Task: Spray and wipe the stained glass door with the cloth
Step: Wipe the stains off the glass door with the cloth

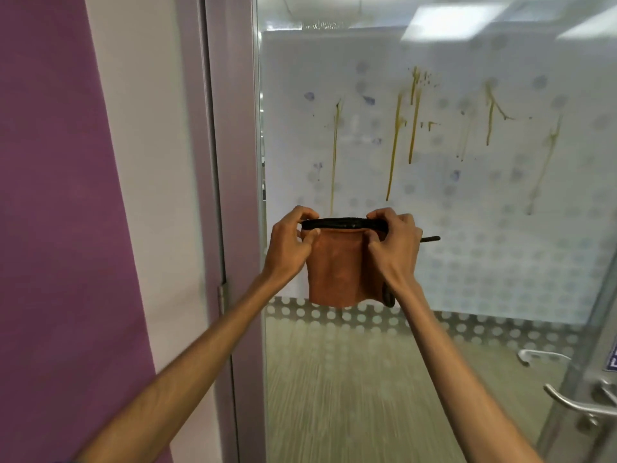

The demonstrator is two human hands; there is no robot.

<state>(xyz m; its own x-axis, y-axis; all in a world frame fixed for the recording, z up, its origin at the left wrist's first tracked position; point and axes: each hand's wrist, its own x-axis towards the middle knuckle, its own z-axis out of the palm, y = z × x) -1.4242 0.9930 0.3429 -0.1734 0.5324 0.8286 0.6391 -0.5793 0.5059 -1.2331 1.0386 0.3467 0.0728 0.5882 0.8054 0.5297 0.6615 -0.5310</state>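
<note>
Head view: I'm looking along both bare forearms at the glass door (467,235), hands raised side by side in front of it.
Left hand (289,243): fingers curled, and I've got the upper left corner of the cloth (337,269) pinched, thumb on the near face.
Right hand (395,243): fingers curled too, gripping the upper right corner at the same height.
Cloth: rust-brown with a black hem along the top, pulled taut between my two hands and hanging straight down. It sits in front of the lower part of the frosted panel; I can't tell if it touches the glass. A thin black end (430,239) pokes out past the right hand.
Stains (414,128): yellow-brown drips run down the frosted panel above the cloth in several long streaks, with a few bluish blots among them.
Glass door: dotted frosted film across the middle, clear pane below.
Door handle (574,405): metal lever, low on the right, well apart from my hands.
Door frame (230,162): grey, just left of the glass.
Wall (50,195): purple, far left.
</note>
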